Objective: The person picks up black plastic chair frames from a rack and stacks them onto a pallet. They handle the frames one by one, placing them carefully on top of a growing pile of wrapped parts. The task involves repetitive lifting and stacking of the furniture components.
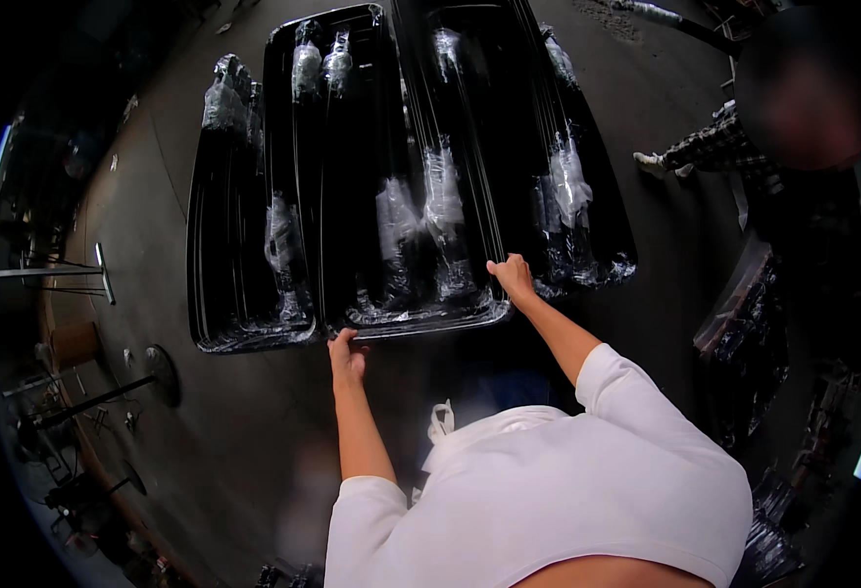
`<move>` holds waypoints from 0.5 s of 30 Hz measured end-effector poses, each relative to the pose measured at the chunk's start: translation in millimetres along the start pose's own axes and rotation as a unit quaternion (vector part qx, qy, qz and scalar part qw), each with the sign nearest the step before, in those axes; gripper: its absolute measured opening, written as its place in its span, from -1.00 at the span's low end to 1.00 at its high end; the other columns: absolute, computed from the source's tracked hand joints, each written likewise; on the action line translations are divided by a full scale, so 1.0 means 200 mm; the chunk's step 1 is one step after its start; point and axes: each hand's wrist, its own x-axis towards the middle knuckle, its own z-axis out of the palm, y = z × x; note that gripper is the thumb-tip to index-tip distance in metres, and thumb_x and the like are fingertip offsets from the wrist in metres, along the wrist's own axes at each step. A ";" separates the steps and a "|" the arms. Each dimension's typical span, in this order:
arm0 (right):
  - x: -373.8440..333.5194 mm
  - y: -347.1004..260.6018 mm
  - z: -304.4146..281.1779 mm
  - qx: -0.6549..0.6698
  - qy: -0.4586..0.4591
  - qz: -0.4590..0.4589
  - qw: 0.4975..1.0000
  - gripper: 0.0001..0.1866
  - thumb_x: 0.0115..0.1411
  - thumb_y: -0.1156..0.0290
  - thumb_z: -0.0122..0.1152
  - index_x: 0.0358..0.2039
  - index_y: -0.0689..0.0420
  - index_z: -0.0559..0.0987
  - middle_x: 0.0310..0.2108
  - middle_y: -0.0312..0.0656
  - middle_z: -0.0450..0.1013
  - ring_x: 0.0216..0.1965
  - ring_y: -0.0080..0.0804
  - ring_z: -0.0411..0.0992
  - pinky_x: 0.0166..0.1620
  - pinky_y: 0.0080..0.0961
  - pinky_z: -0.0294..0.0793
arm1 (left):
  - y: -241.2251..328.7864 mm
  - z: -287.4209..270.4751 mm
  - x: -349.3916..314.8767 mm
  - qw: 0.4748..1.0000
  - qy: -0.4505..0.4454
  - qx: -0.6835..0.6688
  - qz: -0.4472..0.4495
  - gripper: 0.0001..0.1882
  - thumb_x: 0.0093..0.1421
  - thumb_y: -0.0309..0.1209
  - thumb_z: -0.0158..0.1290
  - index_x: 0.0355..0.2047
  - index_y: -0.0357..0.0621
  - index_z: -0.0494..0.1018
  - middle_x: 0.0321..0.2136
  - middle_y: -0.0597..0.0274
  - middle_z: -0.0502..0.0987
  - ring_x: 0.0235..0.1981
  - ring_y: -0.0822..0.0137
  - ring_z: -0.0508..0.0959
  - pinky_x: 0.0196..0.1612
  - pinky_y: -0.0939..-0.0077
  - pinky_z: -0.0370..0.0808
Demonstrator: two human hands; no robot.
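A long, glossy black tray-like panel [357, 167] with rounded corners and a raised rim lies in front of me, its near end toward my body. Clear plastic film [398, 211] covers parts of it. At its near left corner, my left hand [348, 358] is closed on the rim, the fingers partly hidden. My right hand [515, 278] grips the same panel at the near right corner, thumb on top. Similar black panels with wrapped patches lie close on both sides, one on the left [217, 225] and one on the right [602, 206].
To the right, a person in a checkered sleeve [700, 147] stands near the panels. A dark film-wrapped stack [744, 343] sits at my right. On the left are a stand with a round base [163, 375], a metal frame [105, 274] and a brown box [75, 345].
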 end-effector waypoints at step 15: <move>0.61 -0.23 0.07 0.021 0.011 -0.094 0.995 -0.15 -0.29 0.28 0.30 0.01 0.38 0.17 -0.08 0.15 0.26 -0.03 -0.09 0.25 -0.02 -0.41 0.26 | -0.07 0.22 -0.02 0.798 0.355 0.406 0.267 -0.35 -0.20 -0.59 -0.02 -0.03 -0.34 0.03 -0.12 -0.09 0.17 -0.07 0.05 0.22 0.02 0.29 0.17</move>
